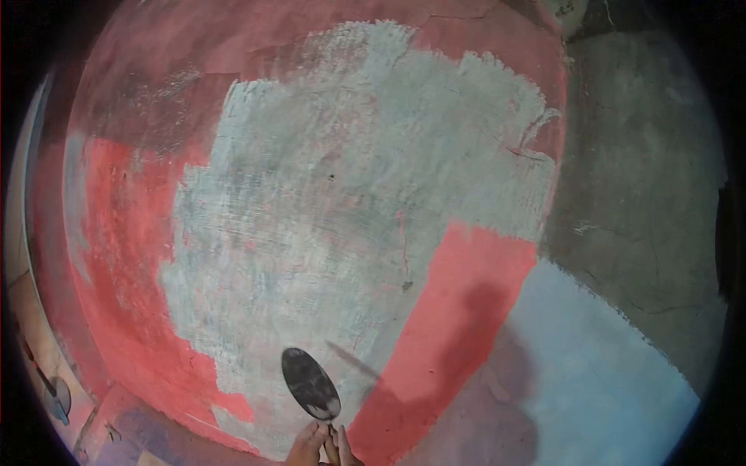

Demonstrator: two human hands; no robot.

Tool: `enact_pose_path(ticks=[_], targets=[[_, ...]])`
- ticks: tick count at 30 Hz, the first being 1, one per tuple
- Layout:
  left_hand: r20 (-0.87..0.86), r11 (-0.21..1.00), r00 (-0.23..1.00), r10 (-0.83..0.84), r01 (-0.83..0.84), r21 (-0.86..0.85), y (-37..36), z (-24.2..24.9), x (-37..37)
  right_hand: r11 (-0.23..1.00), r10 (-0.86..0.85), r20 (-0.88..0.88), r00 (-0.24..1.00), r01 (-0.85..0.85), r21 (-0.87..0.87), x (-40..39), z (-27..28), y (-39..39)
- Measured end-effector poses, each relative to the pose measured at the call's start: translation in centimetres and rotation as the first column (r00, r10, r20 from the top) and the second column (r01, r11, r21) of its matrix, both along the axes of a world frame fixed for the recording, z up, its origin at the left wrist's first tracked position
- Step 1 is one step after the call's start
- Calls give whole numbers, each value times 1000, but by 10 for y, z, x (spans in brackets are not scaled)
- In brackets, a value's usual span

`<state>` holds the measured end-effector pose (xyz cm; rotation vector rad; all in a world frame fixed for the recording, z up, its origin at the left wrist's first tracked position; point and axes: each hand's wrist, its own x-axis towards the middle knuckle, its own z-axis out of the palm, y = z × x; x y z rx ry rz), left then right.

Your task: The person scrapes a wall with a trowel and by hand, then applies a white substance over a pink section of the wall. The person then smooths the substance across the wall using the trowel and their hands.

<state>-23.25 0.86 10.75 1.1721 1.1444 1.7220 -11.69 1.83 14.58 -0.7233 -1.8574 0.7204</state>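
"Where's the dark oval disc [311, 384]?"
"Six o'clock, its top tilted toward eleven."
"Fingers?"
"Left hand [308, 444] pinches the handle [332, 429] — right hand [344, 449] has fingers beside it, grip hard to tell."
"Around?"
"Grey patch [311, 179] above, red strip [458, 311] toward five, pale blue area [598, 365] at four"

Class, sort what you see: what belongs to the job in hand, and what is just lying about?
In the job:
dark oval tool, handle held in left hand and right hand
patchy painted surface, probably

Lying about:
grey round-ended object, lower left, apparently unused
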Motion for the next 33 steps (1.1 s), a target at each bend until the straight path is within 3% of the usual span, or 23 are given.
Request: enact_pose_path(ticks=[2, 4, 6, 9, 10, 12, 13, 15, 16, 19, 22, 23, 28, 30, 33], targets=[[-89, 987, 990, -108, 117, 110, 12, 62, -6, 996, -30, -3, 1000, 30, 84, 7, 13, 9], [-342, 985, 934, -103, 143, 94, 35, 119, -16, 974, -62, -9, 998, 62, 218, 16, 39, 24], [-616, 885, 776, 132, 187, 426, 66, 179, -17, 904, -85, -34, 996, 91, 417, 25, 91, 54], [-711, 729, 622, 329, 311, 610, 98, 276, -22, 725, -179, -157, 971, 238, 646, 37, 190, 96], [-721, 684, 543, 431, 325, 653, 103, 309, -26, 523, -282, -234, 931, 353, 776, 43, 226, 117], [-682, 718, 486, 546, 147, 680, 126, 353, -47, 379, -324, -330, 887, 441, 814, 60, 290, 167], [-640, 679, 403, 655, 58, 732, 144, 371, -64, 466, -537, -241, 809, 522, 714, 68, 333, 170], [-550, 569, 156, 821, -129, 812, 173, 399, -95, 278, -503, -373, 780, 554, 785, 74, 399, 201], [-506, 492, -7, 863, -221, 842, 183, 406, -107, 210, -496, -412, 765, 566, 797, 76, 428, 214], [-550, 494, -118, 827, -315, 810, 206, 406, -142, 161, -622, -357, 697, 560, 813, 82, 477, 234], [-490, 407, -334, 806, -288, 867, 224, 380, -164, 113, -685, -316, 656, 524, 844, 79, 499, 238], [-412, 337, -332, 849, -260, 905, 233, 376, -168, 101, -703, -309, 641, 519, 849, 75, 504, 237], [-367, 305, -279, 887, -241, 921, 238, 373, -169, 14, -813, -272, 514, 485, 874, 57, 582, 257], [-364, 307, -268, 892, -232, 923, 237, 371, -172, -24, -784, -294, 547, 446, 895, 53, 624, 256], [-343, 301, -203, 917, -213, 930, 232, 373, -173, -83, -825, -318, 468, 456, 886, 46, 637, 266]])
